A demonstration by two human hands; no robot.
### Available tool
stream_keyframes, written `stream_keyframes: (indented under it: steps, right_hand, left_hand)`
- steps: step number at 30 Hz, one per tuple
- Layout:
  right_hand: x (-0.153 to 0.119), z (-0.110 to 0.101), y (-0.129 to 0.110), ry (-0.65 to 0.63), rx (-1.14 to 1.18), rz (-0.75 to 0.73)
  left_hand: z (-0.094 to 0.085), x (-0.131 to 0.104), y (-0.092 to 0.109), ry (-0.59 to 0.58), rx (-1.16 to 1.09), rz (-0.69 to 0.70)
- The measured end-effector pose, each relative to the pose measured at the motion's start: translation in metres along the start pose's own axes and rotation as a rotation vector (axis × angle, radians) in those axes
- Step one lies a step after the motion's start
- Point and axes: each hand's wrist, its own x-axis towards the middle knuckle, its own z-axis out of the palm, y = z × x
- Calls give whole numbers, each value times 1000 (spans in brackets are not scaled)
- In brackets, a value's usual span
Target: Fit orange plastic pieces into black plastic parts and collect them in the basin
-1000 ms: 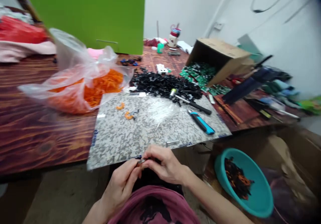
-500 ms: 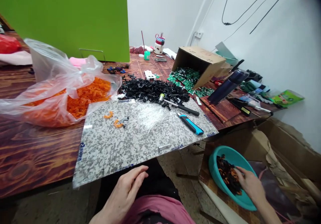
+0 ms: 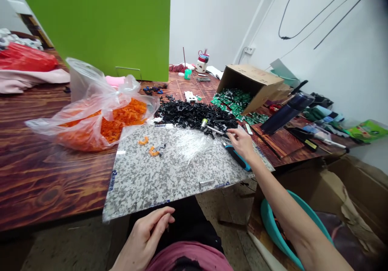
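Observation:
My right hand [image 3: 241, 143] reaches over the speckled board [image 3: 136, 182], its fingers closed on the dark handle of a small hammer [image 3: 216, 130]. The hammer still lies on the board, its head against a heap of black plastic parts [image 3: 194, 112]. Under my right hand is a blue and black utility knife [image 3: 238, 157], partly covered. My left hand [image 3: 148, 232] rests over my lap below the board's front edge, fingers together and curled, nothing visible in them. Thin clear strands [image 3: 189, 147], orange clips [image 3: 154, 151] and a short metal tube [image 3: 207, 183] lie on the board.
A clear bag of orange parts [image 3: 121, 119] sits at left. Behind, a tipped cardboard box [image 3: 257, 79] spills green circuit boards [image 3: 233, 101]. A dark bottle [image 3: 286, 111] stands tilted at right. Below right, a teal basin [image 3: 318, 216] is partly hidden by my forearm.
My right hand has left the parts in the teal basin and moved up and left to the hammer's handle. My left hand stays nearly still. The view has turned slightly left.

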Motion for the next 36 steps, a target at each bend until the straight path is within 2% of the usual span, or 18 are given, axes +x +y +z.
stream_keyframes:
  steps: [4, 8, 12, 17, 20, 23, 28, 32, 36]
  right_hand:
    - [47, 23, -7, -55, -36, 43]
    - [63, 33, -7, -107, -39, 113]
    - [66, 29, -1, -83, 20, 183]
    - [64, 10, -3, 3, 215, 266]
    - [53, 1, -26, -50, 415, 245]
    - [31, -2, -64, -193, 611, 170]
    - [-14, 0, -132, -453, 854, 56]
    - [-45, 7, -164, -616, 983, 9]
    - [-75, 14, -186, -620, 925, -145]
  left_hand:
    - [-8, -11, -4, 81, -14, -62]
    - [-14, -17, 0, 123, -50, -104]
    - [-18, -17, 5, 143, -62, -104]
    - [-18, -14, 5, 119, -105, -109]
    - [-18, -9, 2, 106, -140, -123]
    - [-19, -1, 4, 96, -171, -106]
    - [-21, 9, 21, 108, -207, -56]
    - [-23, 12, 31, 201, -185, 8]
    - [-23, 17, 33, 371, -14, 113]
